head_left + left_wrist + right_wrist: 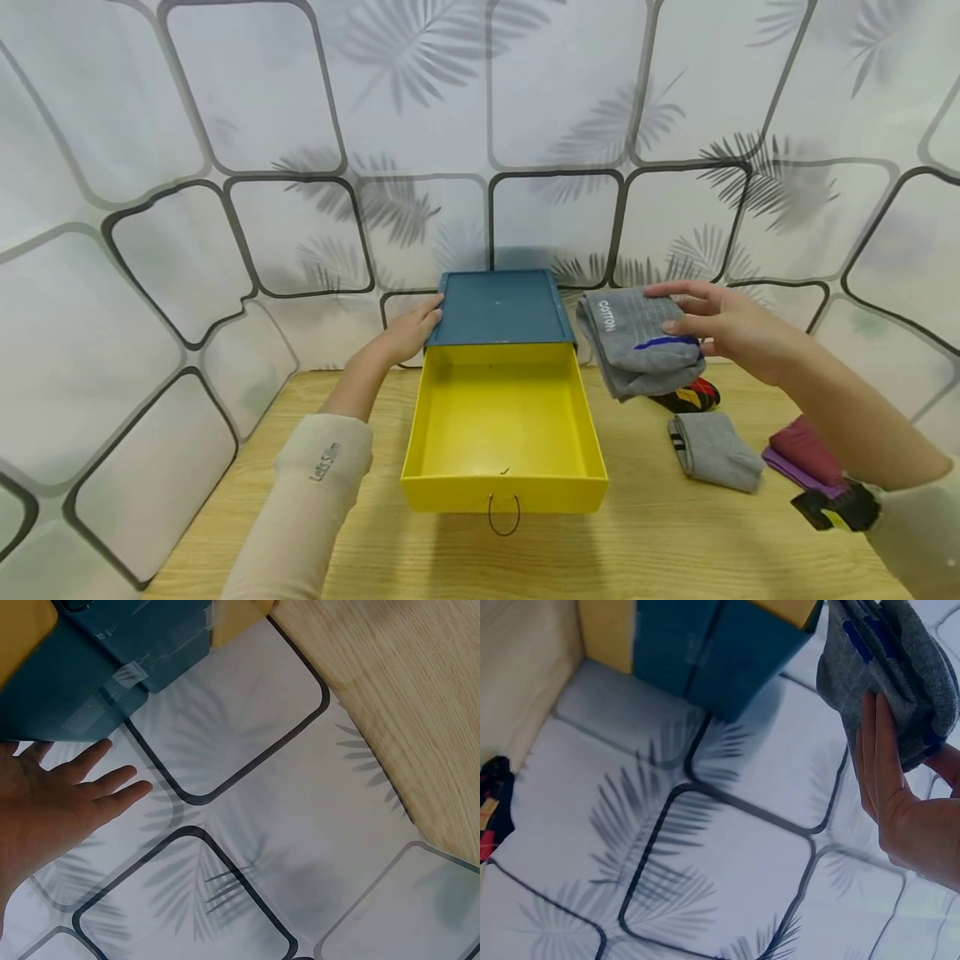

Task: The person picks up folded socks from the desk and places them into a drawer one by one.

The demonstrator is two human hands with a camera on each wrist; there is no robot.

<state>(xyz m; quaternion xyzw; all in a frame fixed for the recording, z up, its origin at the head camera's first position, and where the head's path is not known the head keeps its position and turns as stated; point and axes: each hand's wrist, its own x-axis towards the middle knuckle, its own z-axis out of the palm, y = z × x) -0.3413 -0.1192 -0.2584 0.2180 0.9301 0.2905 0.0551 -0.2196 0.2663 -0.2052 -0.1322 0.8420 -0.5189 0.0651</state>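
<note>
- Holding a folded grey sock printed "COTTON", my right hand pinches it between fingers and thumb, lifted just right of the blue box.
- My left hand rests flat, fingers straight, against the box's left side.
- Its yellow drawer is pulled out towards me on the wooden table.
- Another grey sock, a dark multicoloured one and folded maroon and purple items lie to the right.
</note>
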